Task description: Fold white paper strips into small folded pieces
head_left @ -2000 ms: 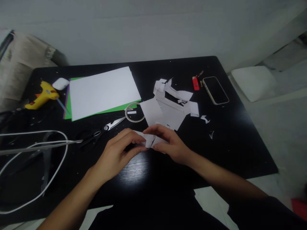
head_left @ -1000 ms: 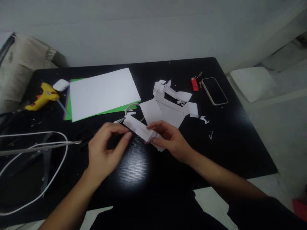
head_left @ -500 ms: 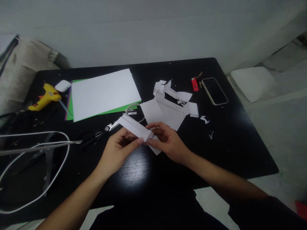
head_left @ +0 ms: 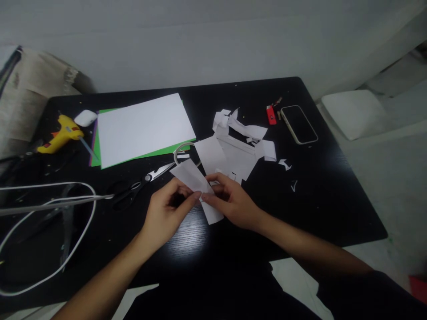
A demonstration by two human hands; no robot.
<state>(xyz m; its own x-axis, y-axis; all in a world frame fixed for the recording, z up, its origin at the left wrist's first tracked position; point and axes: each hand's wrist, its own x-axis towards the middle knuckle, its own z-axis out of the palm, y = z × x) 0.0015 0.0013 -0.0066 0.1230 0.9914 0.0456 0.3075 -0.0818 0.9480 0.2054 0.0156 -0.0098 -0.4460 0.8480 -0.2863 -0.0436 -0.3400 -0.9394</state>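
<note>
Between both hands is a folded strip of white paper (head_left: 192, 174), held slanting above the black table. My left hand (head_left: 168, 206) pinches its left edge between thumb and fingers. From the other side my right hand (head_left: 233, 200) grips it, thumb on top and fingers behind. Both thumb tips nearly meet at the strip's middle, over a small piece or fold I cannot make out. Just beyond lie white paper cutouts (head_left: 240, 155) and scraps. Scissors (head_left: 148, 178) with black handles rest left of the strip, their blades reaching toward it.
White paper (head_left: 147, 129) lies over green sheets at the back left, near a yellow glue gun (head_left: 65, 133) and a white case (head_left: 86, 118). A white cable (head_left: 90, 222) loops at the left. A red lighter (head_left: 271, 115) and a phone (head_left: 299, 124) sit at the back right.
The paper strip has been turned so a broad flat face shows and its near end reaches lower. Both hands keep hold of it in nearly the same place.
</note>
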